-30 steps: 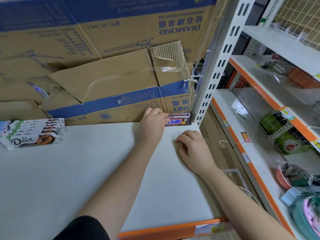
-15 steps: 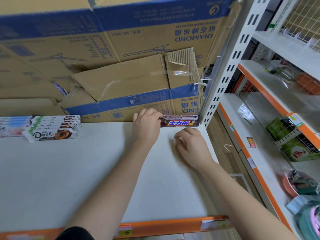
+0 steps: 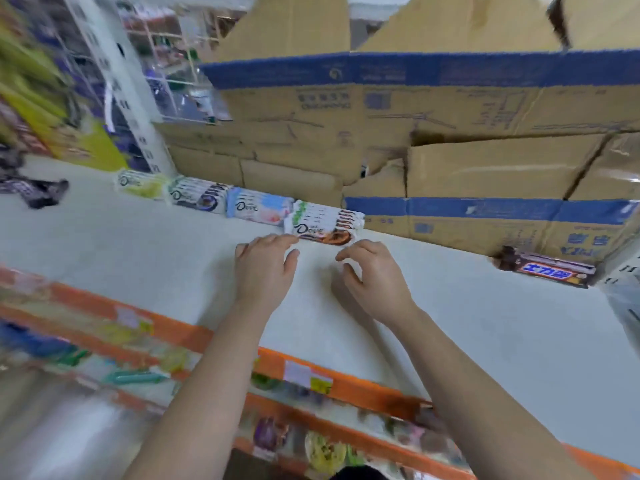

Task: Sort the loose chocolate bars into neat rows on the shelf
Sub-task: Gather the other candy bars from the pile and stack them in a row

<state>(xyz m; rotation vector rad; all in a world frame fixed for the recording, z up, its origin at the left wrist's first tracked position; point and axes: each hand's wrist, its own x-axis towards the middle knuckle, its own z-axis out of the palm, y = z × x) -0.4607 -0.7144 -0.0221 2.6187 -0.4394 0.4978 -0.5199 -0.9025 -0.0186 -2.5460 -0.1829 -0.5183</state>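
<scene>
Fingers of the left hand lie fairly straight and a bit spread. The tips are at the left front corner of the green-and-brown Dove stack, prob. touching it, but blur makes that hard to tell. The right hand is just beside the stack's right front corner, fingers loosely curled, thumb apart from the rest, holding nothing.

Handling, my guess: bars are thin, flat and light. The glossy wrappers look slippery, so the stack will likely fan out if pushed from one side only. Chocolate snaps if bent, so no squeezing mid-bar. Best hold is prob. flat fingers on both short ends, pressing inward and sliding the stack as one block.

Looks: several white wrappers with green at the left end, a brown swirl at the right and "Dove" script. The bars lie slightly staggered.

The stack sits at the back of the white shelf against the cardboard box. It's rightmost in a row w/ a blue-pink stack, a dark stack and a yellow-green stack. Snickers bars lie well apart to the right.
</scene>
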